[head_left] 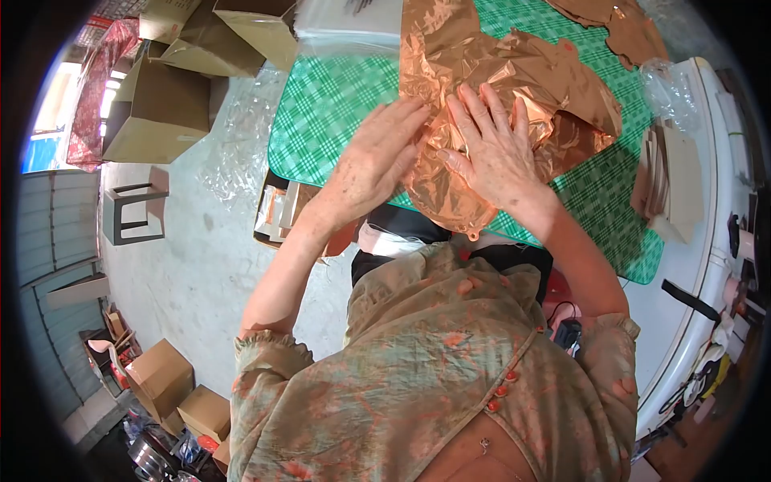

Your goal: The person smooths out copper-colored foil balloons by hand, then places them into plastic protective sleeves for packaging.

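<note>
A shiny copper-coloured foil balloon point(458, 205), flat and creased, lies across a green plaid table cover point(321, 120). Its rounded end, with a small tab, hangs at the near edge close to my body. My right hand point(502, 157) presses flat on the foil, fingers spread. To its left, my left hand point(381, 153) rests at the balloon's left edge with its fingers stretched out side by side; some of its fingertips touch the foil. Neither hand grips anything. The foil's far right part is folded and raised in a loose flap.
More copper foil pieces point(634, 32) lie at the far right. Clear plastic bags point(349, 24) sit at the back. Cardboard pieces point(675, 177) stand right of the cover. Open cartons point(161, 108), a small stool frame point(132, 209) and boxes point(161, 373) occupy the left floor.
</note>
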